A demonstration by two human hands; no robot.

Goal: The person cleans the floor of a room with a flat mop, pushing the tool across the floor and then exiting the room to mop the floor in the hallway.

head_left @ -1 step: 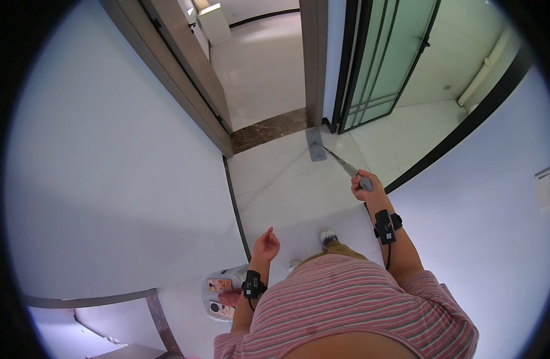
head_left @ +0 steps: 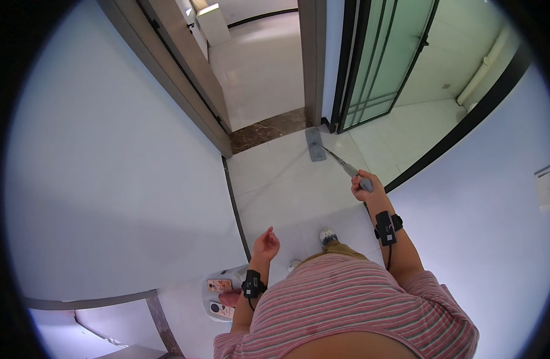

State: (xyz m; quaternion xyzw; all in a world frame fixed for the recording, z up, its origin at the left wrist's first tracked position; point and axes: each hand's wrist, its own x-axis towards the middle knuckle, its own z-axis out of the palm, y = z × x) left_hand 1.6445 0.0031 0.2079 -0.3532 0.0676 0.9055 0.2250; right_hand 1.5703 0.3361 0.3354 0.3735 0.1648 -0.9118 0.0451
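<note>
A flat mop lies across the middle of the view, its grey rectangular mop head resting on the white tiles beside the dark marble threshold. My right hand is closed round the grip of its grey mop handle, which slants away to the head. Loosely curled in front of my body, my left hand shows nothing in its fingers and touches nothing. A black device is strapped on each forearm.
Close to my left forearm, a pale translucent bin holds phone-like objects and something reddish. A brown door stands ajar above the marble threshold. The black-framed glass door is at upper right. White walls flank both sides.
</note>
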